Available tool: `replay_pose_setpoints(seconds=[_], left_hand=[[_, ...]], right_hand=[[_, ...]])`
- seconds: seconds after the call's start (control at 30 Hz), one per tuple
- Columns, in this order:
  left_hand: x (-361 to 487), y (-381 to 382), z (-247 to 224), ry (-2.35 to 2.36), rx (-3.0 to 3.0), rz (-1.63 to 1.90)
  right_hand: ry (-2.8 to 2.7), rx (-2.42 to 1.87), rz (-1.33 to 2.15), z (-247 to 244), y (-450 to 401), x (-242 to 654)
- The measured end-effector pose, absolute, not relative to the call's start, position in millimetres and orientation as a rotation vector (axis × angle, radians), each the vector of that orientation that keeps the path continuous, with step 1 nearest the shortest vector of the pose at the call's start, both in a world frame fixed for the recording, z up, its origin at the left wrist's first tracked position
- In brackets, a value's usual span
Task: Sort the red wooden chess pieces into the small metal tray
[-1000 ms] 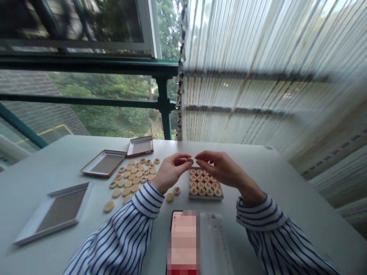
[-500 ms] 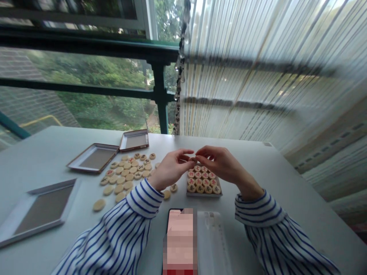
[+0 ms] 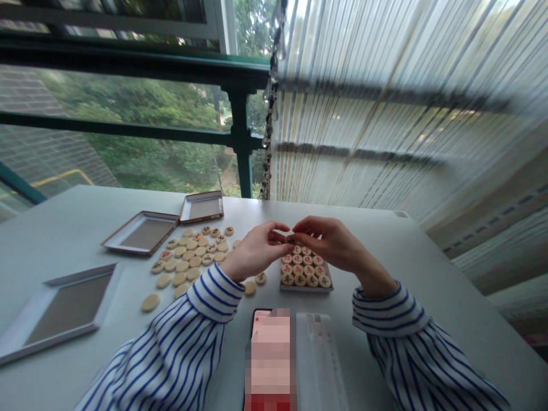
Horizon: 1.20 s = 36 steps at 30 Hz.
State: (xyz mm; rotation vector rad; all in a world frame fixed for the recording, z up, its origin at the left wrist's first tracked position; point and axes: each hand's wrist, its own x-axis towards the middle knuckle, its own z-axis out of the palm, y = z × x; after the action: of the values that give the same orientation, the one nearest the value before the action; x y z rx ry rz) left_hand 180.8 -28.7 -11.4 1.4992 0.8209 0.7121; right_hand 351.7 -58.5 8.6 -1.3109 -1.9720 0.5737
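Between my fingertips is a round wooden piece with a dark character (image 3: 291,240), just above the far left part of a small box (image 3: 306,290). My left hand (image 3: 259,249) pinches the piece from the left, and my right hand (image 3: 331,244) has its fingertips on the piece's right side. Inside the box, rows of round pieces lie face up, red characters (image 3: 297,269) behind and black ones (image 3: 312,281) in the nearest row. My hands hide the box's far rows. Left of my left hand, many loose pieces (image 3: 194,262) are scattered, most with blank faces up.
Two shallow brown-edged trays (image 3: 141,233) (image 3: 202,206) stand at the back left. A larger white-rimmed lid (image 3: 71,305) lies at the left. In front of me are a phone (image 3: 270,365) and a clear plastic case (image 3: 321,359). A window and string curtain are behind the table.
The piece between my fingertips has tilted, so its dark character shows more clearly. Both hands stay nearly in place, and the whole view has shifted slightly.
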Motion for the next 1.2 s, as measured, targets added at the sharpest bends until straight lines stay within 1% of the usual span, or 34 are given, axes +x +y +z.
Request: replay_pose_setpoints(seconds=[0.43, 0.9, 1.2], left_hand=[[175.6, -27.0, -7.7, 0.809, 1.512, 0.699], [174.6, -25.9, -2.9, 0.873, 1.501, 0.739], [174.2, -26.3, -1.9, 0.88, 1.527, 0.72]], right_hand=[[-2.021, -1.283, 0.558, 10.2, -59.0, 351.3], [-1.99, -1.253, 0.697, 7.4, -58.2, 351.1], [-2.015, -1.284, 0.667, 10.5, -59.9, 350.4]])
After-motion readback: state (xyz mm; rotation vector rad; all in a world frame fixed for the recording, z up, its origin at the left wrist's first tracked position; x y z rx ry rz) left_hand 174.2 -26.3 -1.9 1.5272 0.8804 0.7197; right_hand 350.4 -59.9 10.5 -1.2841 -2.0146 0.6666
